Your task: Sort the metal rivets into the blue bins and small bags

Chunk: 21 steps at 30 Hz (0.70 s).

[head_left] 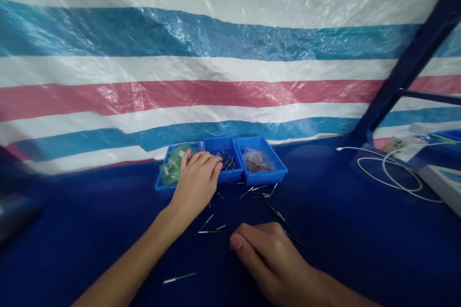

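My left hand (199,177) reaches over the left and middle blue bins, palm down, with its fingers stretched out. Its fingertips hang by the edge of the middle bin (212,144), which holds several loose pop rivets (227,159). Under and beside the thumb lie green plastic bags (172,165) in the left bin (163,187). My right hand (275,259) is low over the blue table, its fingers curled closed; whatever is inside them is hidden. Around it lie scattered rivets, among them one rivet (211,231) to its left and a single rivet (179,278) nearer me.
The right blue bin (275,175) holds clear bags (257,160) of small parts. A white cable (385,165) and a pale box (441,184) lie on the right of the blue table (342,225). Striped plastic sheeting (216,91) hangs behind, beside a dark slanted post (403,64).
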{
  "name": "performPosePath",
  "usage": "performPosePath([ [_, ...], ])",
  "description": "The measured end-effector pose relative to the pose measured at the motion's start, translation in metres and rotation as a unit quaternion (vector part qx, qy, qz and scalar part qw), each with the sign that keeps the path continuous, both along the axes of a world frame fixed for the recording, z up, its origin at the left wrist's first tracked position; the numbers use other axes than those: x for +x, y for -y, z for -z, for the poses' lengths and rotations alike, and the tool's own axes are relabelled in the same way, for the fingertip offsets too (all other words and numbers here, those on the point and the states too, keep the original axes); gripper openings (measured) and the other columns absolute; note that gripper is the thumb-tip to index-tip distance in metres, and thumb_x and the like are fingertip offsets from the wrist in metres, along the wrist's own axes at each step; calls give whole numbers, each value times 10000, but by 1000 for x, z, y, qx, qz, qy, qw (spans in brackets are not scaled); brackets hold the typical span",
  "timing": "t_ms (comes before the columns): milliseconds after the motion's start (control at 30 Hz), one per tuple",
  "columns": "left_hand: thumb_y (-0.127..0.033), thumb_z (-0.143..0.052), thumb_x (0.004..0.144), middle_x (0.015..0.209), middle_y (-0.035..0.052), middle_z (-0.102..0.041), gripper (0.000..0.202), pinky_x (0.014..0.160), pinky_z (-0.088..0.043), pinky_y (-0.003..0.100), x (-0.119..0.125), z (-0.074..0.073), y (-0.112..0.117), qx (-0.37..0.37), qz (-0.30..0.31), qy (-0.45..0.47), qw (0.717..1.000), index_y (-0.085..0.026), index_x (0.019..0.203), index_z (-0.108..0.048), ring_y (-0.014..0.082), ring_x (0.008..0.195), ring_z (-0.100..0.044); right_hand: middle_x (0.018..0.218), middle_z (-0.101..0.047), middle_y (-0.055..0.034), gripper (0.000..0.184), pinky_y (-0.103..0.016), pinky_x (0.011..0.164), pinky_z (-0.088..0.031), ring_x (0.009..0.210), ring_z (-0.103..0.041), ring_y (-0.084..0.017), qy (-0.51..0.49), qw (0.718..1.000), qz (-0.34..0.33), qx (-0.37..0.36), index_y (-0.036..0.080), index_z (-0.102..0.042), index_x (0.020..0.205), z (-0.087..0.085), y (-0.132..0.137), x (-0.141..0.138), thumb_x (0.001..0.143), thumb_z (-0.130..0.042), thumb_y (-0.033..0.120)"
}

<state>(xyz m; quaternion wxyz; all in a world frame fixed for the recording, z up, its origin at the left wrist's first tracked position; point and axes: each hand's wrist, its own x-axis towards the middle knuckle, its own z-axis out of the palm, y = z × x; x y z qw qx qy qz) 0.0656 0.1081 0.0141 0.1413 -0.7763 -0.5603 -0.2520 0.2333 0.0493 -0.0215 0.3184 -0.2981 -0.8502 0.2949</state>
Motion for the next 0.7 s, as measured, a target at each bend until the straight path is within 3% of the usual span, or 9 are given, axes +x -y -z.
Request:
performPosePath([
  [67, -164, -395, 889, 965, 43, -682, 238, 997, -324, 504, 0, 4, 17, -2, 28, -8, 1000, -178, 966, -620, 218, 998, -579, 512, -422, 43, 333, -206, 452, -254, 440, -370, -68, 17, 999, 14, 27, 170, -414, 593, 1, -2, 1, 912, -338, 229],
  [133, -177, -374, 889, 950, 39, -679, 253, 924, -424, 439, -5, 6, 41, -1, 66, 3, 998, -191, 950, -619, 200, 948, -599, 605, -537, 10, 247, -217, 519, -328, 536, -481, -99, 41, 996, 37, 68, 163, -528, 693, 3, -4, 1, 892, -381, 179],
  [200, -198, -386, 885, 927, 22, -681, 233, 790, -508, 345, -13, 7, 66, -6, 58, 33, 998, -214, 947, -610, 180, 900, -622, 770, -616, -34, 157, -262, 635, -396, 700, -555, -150, 71, 989, 53, 116, 159, -587, 837, 6, -6, 0, 855, -435, 127],
  [300, -259, -461, 859, 846, -8, -694, 168, 698, -533, 284, -23, 11, 93, 8, 56, 38, 998, -242, 918, -618, 168, 800, -651, 956, -627, -66, 160, -349, 759, -414, 876, -556, -210, 117, 975, 41, 185, 163, -593, 951, 12, -9, -4, 823, -505, 124],
  [433, -249, -465, 850, 773, -15, -693, 167, 629, -535, 247, -29, 14, 103, 14, 60, 61, 996, -239, 862, -631, 151, 696, -654, 916, -621, -50, 138, -353, 752, -405, 845, -543, -197, 154, 959, 32, 237, 165, -603, 904, 18, -13, -9, 835, -496, 110],
  [567, -183, -466, 840, 763, -12, -675, 160, 636, -527, 231, -30, 15, 104, 14, 69, 83, 994, -224, 854, -621, 142, 714, -640, 769, -594, -28, 164, -306, 667, -380, 708, -508, -165, 172, 953, 36, 247, 157, -586, 745, 21, -13, -11, 779, -499, 22],
  [700, -123, -484, 821, 798, -21, -665, 173, 687, -516, 224, -27, 17, 109, 13, 100, 87, 991, -221, 911, -595, 130, 766, -628, 712, -578, -40, 190, -300, 616, -345, 649, -479, -164, 148, 959, 51, 234, 148, -565, 737, 20, -9, -12, 792, -445, 12],
])
